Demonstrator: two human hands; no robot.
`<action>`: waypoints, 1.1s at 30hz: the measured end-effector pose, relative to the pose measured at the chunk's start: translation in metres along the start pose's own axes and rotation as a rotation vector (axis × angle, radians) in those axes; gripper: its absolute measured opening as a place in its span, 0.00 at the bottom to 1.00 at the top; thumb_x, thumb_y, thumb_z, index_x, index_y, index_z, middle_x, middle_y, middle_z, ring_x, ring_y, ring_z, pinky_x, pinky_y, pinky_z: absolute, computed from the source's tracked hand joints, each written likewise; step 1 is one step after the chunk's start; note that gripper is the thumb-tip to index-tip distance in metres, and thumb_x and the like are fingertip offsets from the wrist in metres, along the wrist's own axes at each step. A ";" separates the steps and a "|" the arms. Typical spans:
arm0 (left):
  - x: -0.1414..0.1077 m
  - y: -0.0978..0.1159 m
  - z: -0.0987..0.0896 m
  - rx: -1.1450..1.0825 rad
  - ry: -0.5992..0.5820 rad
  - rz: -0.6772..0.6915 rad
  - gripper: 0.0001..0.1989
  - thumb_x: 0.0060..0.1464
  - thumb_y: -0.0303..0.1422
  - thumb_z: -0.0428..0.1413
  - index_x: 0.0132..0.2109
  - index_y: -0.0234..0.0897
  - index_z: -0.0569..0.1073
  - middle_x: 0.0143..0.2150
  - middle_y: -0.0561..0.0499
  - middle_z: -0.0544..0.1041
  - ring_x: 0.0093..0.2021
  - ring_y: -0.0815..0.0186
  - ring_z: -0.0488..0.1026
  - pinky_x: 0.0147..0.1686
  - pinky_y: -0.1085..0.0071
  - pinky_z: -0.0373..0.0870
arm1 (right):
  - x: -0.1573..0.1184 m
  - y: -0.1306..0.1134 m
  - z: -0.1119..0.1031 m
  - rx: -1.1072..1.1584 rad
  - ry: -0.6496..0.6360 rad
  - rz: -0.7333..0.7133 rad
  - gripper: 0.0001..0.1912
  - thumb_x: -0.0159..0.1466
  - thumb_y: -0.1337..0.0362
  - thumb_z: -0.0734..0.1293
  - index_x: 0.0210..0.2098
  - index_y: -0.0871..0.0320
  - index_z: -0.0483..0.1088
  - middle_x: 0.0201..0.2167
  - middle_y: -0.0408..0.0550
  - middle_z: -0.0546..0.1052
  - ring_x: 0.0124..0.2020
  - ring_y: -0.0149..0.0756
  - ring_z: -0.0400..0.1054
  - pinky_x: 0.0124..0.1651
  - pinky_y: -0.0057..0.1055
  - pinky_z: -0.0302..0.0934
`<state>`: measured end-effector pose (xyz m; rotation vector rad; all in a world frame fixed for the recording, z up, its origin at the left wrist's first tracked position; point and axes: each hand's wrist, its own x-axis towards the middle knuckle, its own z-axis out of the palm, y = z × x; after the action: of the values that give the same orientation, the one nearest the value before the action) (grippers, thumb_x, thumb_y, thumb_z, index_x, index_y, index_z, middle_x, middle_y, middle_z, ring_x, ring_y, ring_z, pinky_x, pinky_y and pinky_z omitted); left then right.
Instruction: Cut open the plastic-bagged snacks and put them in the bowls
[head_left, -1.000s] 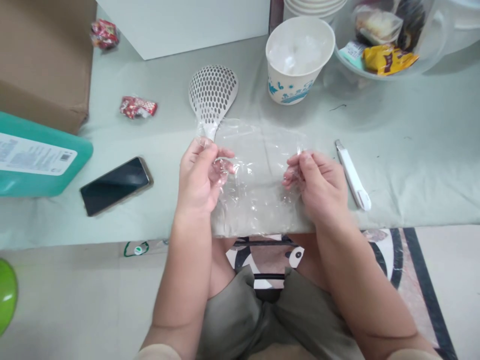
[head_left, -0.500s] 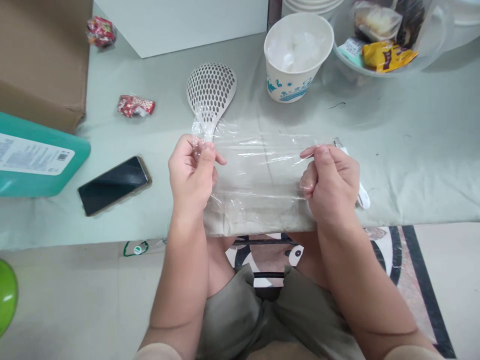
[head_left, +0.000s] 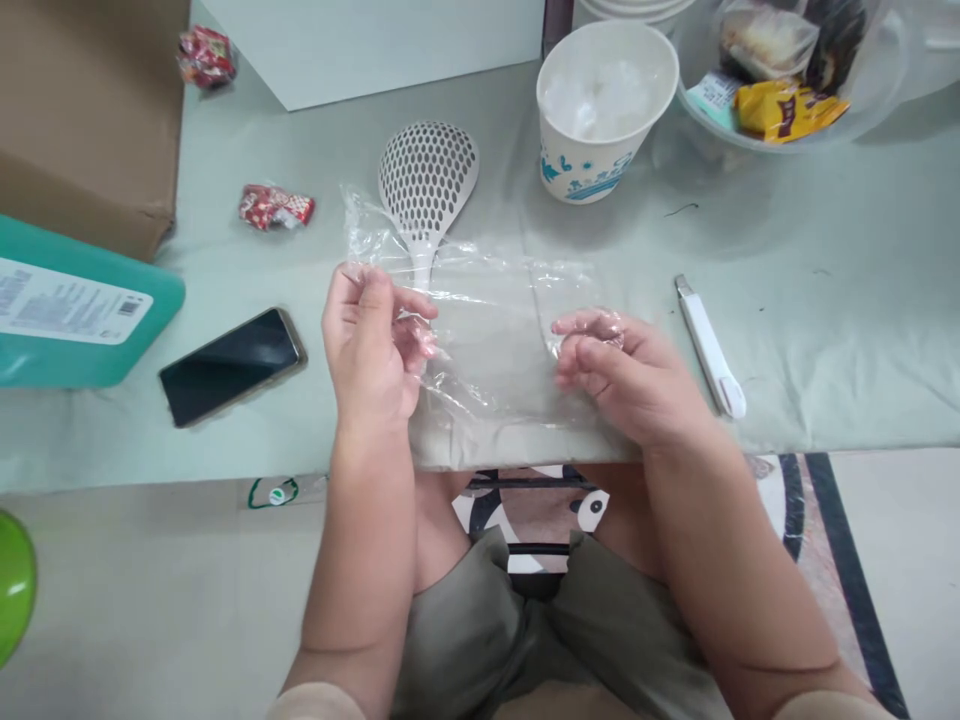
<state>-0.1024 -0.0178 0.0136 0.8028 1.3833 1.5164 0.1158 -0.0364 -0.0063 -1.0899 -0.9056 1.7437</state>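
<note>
A clear plastic film stretches loosely between my two hands above the table's near edge. My left hand grips its left end, thumb and fingers closed on the crinkled film. The right end is pinched by my right hand, with film bunched around its fingertips. Behind the film lies a pale perforated skimmer, its handle partly covered by the film and running down beside my left hand. A white box cutter rests to the right of my right hand.
A phone, a teal container and a red wrapper are at the left. A paper cup with clear plastic inside stands at the back, beside a clear tub of snack packets. A brown box fills the far left.
My right hand has moved left, closer to my left hand, uncovering the box cutter. The film has slackened, and its upper left corner has spread out left of the skimmer.
</note>
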 end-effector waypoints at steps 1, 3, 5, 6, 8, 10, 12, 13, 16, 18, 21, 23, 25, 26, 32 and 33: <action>0.001 0.001 -0.002 -0.008 -0.034 -0.013 0.27 0.50 0.58 0.67 0.37 0.46 0.63 0.23 0.60 0.73 0.14 0.74 0.62 0.13 0.72 0.37 | 0.000 0.001 0.000 -0.013 0.036 -0.021 0.18 0.57 0.50 0.77 0.38 0.55 0.76 0.24 0.39 0.74 0.25 0.30 0.71 0.30 0.30 0.70; 0.002 0.002 -0.006 -0.019 -0.131 -0.055 0.28 0.47 0.57 0.68 0.41 0.47 0.65 0.25 0.58 0.77 0.16 0.70 0.69 0.12 0.72 0.44 | 0.003 0.004 -0.002 -0.027 0.139 -0.108 0.14 0.60 0.51 0.75 0.36 0.53 0.74 0.24 0.39 0.73 0.24 0.30 0.70 0.29 0.30 0.69; 0.002 0.001 -0.011 -0.013 -0.218 -0.101 0.31 0.43 0.54 0.71 0.46 0.48 0.67 0.27 0.56 0.81 0.19 0.67 0.74 0.13 0.73 0.52 | 0.007 0.007 -0.005 -0.055 0.236 -0.206 0.13 0.63 0.50 0.72 0.38 0.51 0.72 0.25 0.39 0.72 0.24 0.31 0.69 0.27 0.30 0.67; 0.002 0.000 -0.014 -0.001 -0.244 -0.115 0.33 0.42 0.51 0.73 0.50 0.48 0.67 0.28 0.55 0.82 0.20 0.66 0.76 0.15 0.73 0.56 | 0.009 0.009 -0.008 -0.073 0.275 -0.246 0.13 0.64 0.49 0.71 0.40 0.50 0.72 0.25 0.40 0.72 0.24 0.32 0.69 0.28 0.31 0.67; 0.002 -0.001 -0.016 0.038 -0.259 -0.114 0.36 0.42 0.45 0.74 0.55 0.48 0.67 0.29 0.55 0.83 0.22 0.65 0.78 0.18 0.73 0.63 | 0.012 0.011 -0.012 -0.090 0.354 -0.298 0.14 0.65 0.49 0.70 0.45 0.48 0.70 0.26 0.39 0.71 0.26 0.33 0.70 0.30 0.33 0.68; 0.002 -0.003 -0.017 0.058 -0.210 -0.073 0.32 0.45 0.41 0.74 0.54 0.49 0.69 0.29 0.56 0.82 0.23 0.66 0.78 0.20 0.72 0.65 | 0.014 0.013 -0.014 -0.079 0.431 -0.347 0.17 0.65 0.50 0.70 0.50 0.45 0.67 0.27 0.37 0.70 0.29 0.33 0.71 0.33 0.33 0.69; 0.002 -0.003 -0.015 0.052 -0.135 -0.022 0.23 0.48 0.39 0.73 0.48 0.49 0.72 0.29 0.57 0.82 0.23 0.68 0.77 0.20 0.73 0.67 | 0.014 0.013 -0.014 -0.077 0.477 -0.401 0.20 0.65 0.53 0.70 0.54 0.42 0.64 0.27 0.35 0.69 0.30 0.32 0.72 0.35 0.32 0.69; 0.002 -0.004 -0.014 0.038 -0.109 0.006 0.18 0.49 0.40 0.72 0.44 0.48 0.73 0.28 0.57 0.81 0.23 0.69 0.76 0.20 0.73 0.67 | 0.013 0.013 -0.013 -0.089 0.484 -0.428 0.21 0.65 0.54 0.70 0.55 0.41 0.63 0.27 0.35 0.69 0.30 0.32 0.72 0.35 0.32 0.69; 0.003 -0.005 -0.014 0.004 -0.150 0.048 0.15 0.50 0.44 0.72 0.39 0.46 0.77 0.29 0.56 0.82 0.24 0.70 0.78 0.23 0.73 0.73 | 0.011 0.012 -0.011 -0.140 0.472 -0.475 0.15 0.68 0.53 0.68 0.53 0.43 0.66 0.32 0.38 0.73 0.30 0.31 0.73 0.34 0.32 0.69; 0.003 -0.007 -0.015 0.011 -0.238 0.082 0.17 0.48 0.44 0.73 0.41 0.46 0.79 0.31 0.55 0.84 0.26 0.70 0.79 0.27 0.73 0.77 | 0.009 0.012 -0.012 -0.177 0.456 -0.505 0.12 0.68 0.54 0.67 0.51 0.45 0.68 0.36 0.41 0.75 0.31 0.32 0.73 0.35 0.33 0.70; 0.002 -0.010 -0.021 0.143 -0.322 0.179 0.15 0.48 0.38 0.73 0.43 0.44 0.82 0.34 0.52 0.85 0.31 0.69 0.81 0.34 0.72 0.81 | 0.009 0.013 -0.018 -0.301 0.433 -0.570 0.14 0.65 0.58 0.70 0.51 0.46 0.71 0.40 0.43 0.76 0.35 0.34 0.74 0.39 0.37 0.72; 0.003 -0.012 -0.026 0.288 -0.345 0.219 0.16 0.50 0.35 0.72 0.46 0.43 0.82 0.37 0.50 0.85 0.35 0.66 0.82 0.36 0.70 0.81 | 0.010 0.014 -0.022 -0.424 0.439 -0.619 0.16 0.64 0.62 0.70 0.51 0.46 0.73 0.39 0.44 0.75 0.38 0.36 0.74 0.44 0.39 0.72; 0.004 -0.014 -0.029 0.398 -0.368 0.245 0.20 0.48 0.36 0.73 0.49 0.44 0.82 0.39 0.49 0.83 0.39 0.63 0.82 0.37 0.67 0.80 | 0.011 0.014 -0.026 -0.545 0.471 -0.648 0.17 0.62 0.65 0.69 0.51 0.47 0.74 0.37 0.44 0.74 0.39 0.37 0.73 0.45 0.41 0.71; 0.004 -0.014 -0.031 0.427 -0.387 0.260 0.24 0.46 0.37 0.74 0.51 0.44 0.82 0.40 0.49 0.83 0.40 0.62 0.81 0.38 0.67 0.80 | 0.011 0.014 -0.027 -0.594 0.490 -0.652 0.18 0.62 0.66 0.69 0.52 0.48 0.75 0.36 0.44 0.73 0.38 0.37 0.72 0.45 0.40 0.71; 0.005 -0.018 -0.033 0.544 -0.388 0.322 0.25 0.47 0.34 0.72 0.53 0.43 0.81 0.32 0.55 0.78 0.31 0.68 0.75 0.33 0.70 0.74 | 0.009 0.009 -0.024 -0.728 0.612 -0.662 0.11 0.63 0.67 0.69 0.45 0.51 0.78 0.35 0.43 0.71 0.33 0.31 0.67 0.41 0.37 0.67; 0.005 -0.018 -0.032 0.551 -0.347 0.338 0.19 0.49 0.33 0.70 0.50 0.42 0.82 0.30 0.55 0.77 0.30 0.69 0.74 0.32 0.70 0.73 | 0.008 0.008 -0.023 -0.738 0.621 -0.670 0.09 0.64 0.66 0.69 0.43 0.51 0.79 0.35 0.44 0.71 0.33 0.31 0.67 0.41 0.37 0.66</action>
<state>-0.1301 -0.0266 -0.0100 1.6274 1.4605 1.1568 0.1328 -0.0287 -0.0242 -1.4398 -1.3283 0.4555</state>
